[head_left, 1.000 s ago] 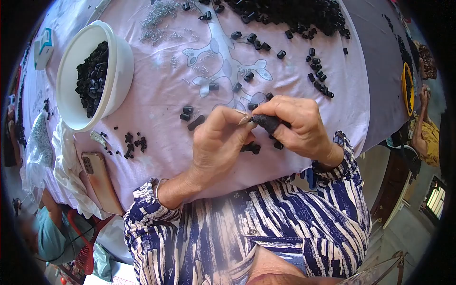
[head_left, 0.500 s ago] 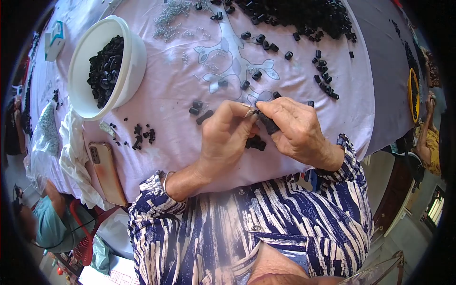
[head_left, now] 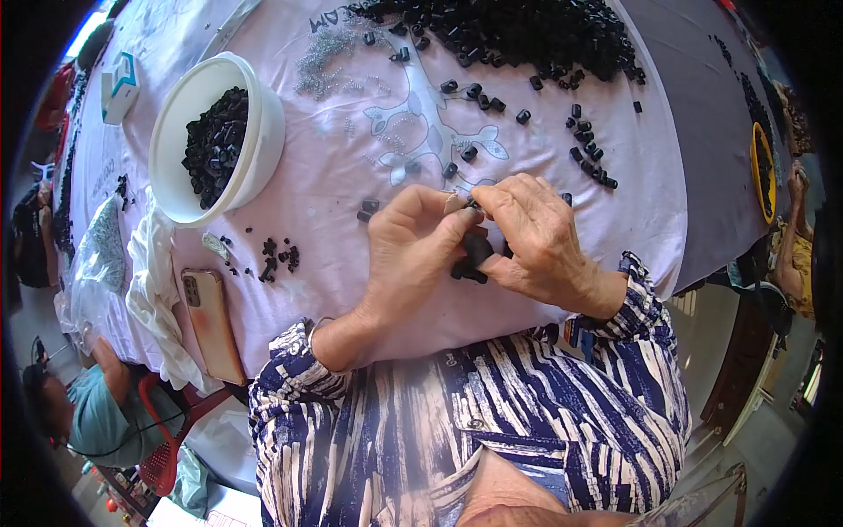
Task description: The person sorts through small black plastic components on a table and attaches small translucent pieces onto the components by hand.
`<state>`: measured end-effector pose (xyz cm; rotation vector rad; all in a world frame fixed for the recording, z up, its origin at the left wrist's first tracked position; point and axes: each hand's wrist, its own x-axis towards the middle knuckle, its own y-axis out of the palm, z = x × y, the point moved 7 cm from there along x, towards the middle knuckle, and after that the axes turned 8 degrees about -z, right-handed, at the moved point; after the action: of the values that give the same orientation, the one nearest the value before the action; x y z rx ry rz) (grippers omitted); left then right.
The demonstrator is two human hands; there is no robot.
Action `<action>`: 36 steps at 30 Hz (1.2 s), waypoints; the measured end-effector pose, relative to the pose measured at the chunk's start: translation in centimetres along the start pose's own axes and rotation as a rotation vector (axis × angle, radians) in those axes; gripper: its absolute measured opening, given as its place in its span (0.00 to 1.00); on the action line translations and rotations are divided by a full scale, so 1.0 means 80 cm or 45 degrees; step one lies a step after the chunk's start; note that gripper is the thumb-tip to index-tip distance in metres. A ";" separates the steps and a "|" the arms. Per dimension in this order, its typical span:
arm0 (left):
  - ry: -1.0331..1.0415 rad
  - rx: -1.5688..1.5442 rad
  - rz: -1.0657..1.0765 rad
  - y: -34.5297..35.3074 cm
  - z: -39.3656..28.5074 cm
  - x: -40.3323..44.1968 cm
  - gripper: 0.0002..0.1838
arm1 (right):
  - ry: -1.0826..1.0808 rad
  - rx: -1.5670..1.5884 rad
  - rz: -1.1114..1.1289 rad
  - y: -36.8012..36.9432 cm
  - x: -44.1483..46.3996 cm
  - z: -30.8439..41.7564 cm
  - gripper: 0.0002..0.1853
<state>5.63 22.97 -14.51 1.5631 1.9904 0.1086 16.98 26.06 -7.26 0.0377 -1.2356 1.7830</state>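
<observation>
- We find the small black piece (head_left: pixel 472 204) between the two hands, raised over the near part of the table (head_left: pixel 334 281), right at the fingertips.
- The left hand (head_left: pixel 408 241) comes to it from the left and near side, its grip closed in, thumb and forefinger seemingly pinching the piece.
- The right hand (head_left: pixel 540 233) comes from the right, forefinger tip meeting the piece on its far right side; neither hand is clearly nearer, as both touch it.
- We cannot tell whether the right grip pinches too, since its thumb side is hidden.
- The piece's long axis escapes us: fingertips cover most of it.
- A dark rounded form (head_left: pixel 477 250) sits just on the near side of the piece, against the right hand; a finger covering or something held, we cannot say.
- Below the hands, loose black pieces (head_left: pixel 468 271) lie partly covered, so we cannot count them.
- Farther left, the white bowl (head_left: pixel 266 162) holds more black pieces, its bottom out of sight.
- At the far side, the black heap (head_left: pixel 544 35) is cut off by the view's edge.
- The silvery bits (head_left: pixel 329 60) beside it are too fine for us to make out.
</observation>
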 end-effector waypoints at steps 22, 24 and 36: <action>-0.058 0.181 0.072 0.003 -0.008 0.007 0.07 | -0.182 -0.258 -0.043 0.003 0.002 0.011 0.25; -0.044 0.095 0.050 0.001 -0.004 0.007 0.06 | -0.173 -0.212 -0.030 0.003 0.004 0.011 0.27; -0.060 -0.068 0.039 0.007 -0.012 0.003 0.03 | -0.049 -0.108 0.023 0.000 0.003 0.002 0.25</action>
<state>5.57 23.64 -13.61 1.5485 1.9124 0.1343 16.79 26.14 -7.06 0.0123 -1.3415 1.7509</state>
